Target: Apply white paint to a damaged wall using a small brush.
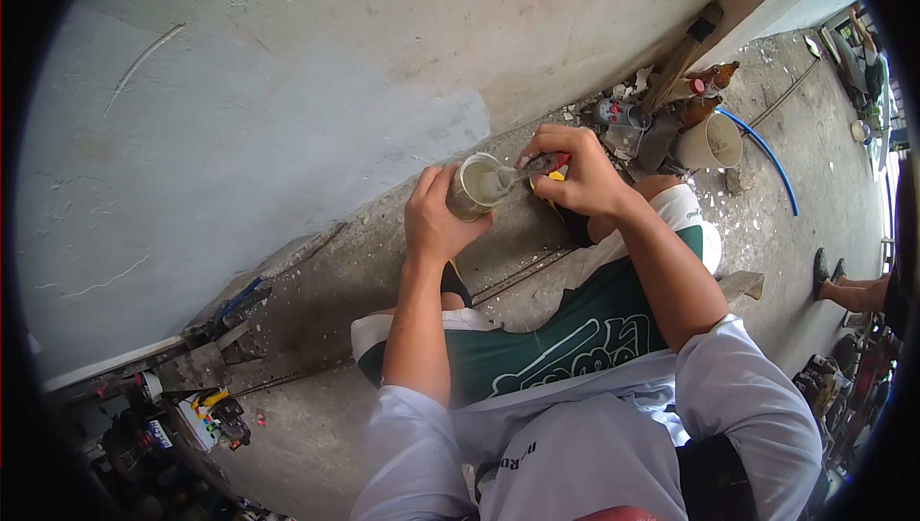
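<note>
My left hand [436,222] is wrapped around a small round cup [466,197] with pale, whitish paint-like contents, its mouth tilted towards the right. In my right hand [578,172] is the red handle of a paintbrush [550,164]; its pale-coated head is at the cup's rim, partly inside. The wall [287,111] before me is painted light grey, and a fresher-looking grey patch [460,118] meets a beige, worn area near its foot.
At the right stand a cream bucket [709,141], brown glass bottles [697,112] and an upright brush or broom [679,61]. A blue hose [765,154] curves over the concrete floor. Another person's feet [826,273] are at far right. Toy-like items [210,406] lie lower left.
</note>
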The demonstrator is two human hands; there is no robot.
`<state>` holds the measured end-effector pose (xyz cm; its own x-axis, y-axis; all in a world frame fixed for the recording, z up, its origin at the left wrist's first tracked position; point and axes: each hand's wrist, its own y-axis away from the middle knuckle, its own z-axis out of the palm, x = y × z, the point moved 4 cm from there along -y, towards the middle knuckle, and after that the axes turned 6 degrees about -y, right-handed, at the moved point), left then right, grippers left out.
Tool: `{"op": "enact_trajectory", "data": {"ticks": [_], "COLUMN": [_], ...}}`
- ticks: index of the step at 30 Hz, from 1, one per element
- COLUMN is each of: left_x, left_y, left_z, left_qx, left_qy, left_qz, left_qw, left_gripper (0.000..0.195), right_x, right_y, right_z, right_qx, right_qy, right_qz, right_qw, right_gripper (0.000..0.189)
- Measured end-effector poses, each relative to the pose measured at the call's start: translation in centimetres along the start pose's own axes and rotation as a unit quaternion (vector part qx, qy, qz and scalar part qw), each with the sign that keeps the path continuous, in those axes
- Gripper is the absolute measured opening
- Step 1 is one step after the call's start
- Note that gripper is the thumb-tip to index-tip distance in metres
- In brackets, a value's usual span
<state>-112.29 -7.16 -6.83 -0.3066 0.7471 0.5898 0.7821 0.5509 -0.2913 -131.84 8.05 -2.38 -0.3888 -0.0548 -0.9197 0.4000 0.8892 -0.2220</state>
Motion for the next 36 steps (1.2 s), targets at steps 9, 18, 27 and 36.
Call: {"op": "enact_trajectory", "data": {"ticks": [9, 18, 27, 36], "left_x": [0.8, 0.0, -0.2, 0.0], "left_y": [-0.2, -0.1, 0.2, 0.0], "left_z": [-0.2, 0.0, 0.0, -0.6], "left_qx": [-0.007, -0.009, 0.01, 0.061], "left_qy": [0.034, 0.04, 0.0, -0.002], "left_qz": [-0.003, -0.02, -0.009, -0.027], "left_qw": [0.999, 0.999, 1.0, 0.998], "left_gripper": [0.064, 0.064, 0.065, 0.065], "right_x": [1.3, 2.3, 4.2, 5.9], "right_y": [-0.5, -0.5, -0.4, -1.2], "right_z": [-2.5, -4.5, -3.9, -1.8], "right_qx": [-0.007, 0.026, 0.099, 0.083], "right_qy": [-0.036, -0.06, -0.29, -0.343], "right_qz": [0.09, 0.085, 0.146, 0.234], "right_qw": [0.995, 0.994, 0.941, 0.906], "right_gripper": [0.028, 0.027, 0.018, 0.028]}}
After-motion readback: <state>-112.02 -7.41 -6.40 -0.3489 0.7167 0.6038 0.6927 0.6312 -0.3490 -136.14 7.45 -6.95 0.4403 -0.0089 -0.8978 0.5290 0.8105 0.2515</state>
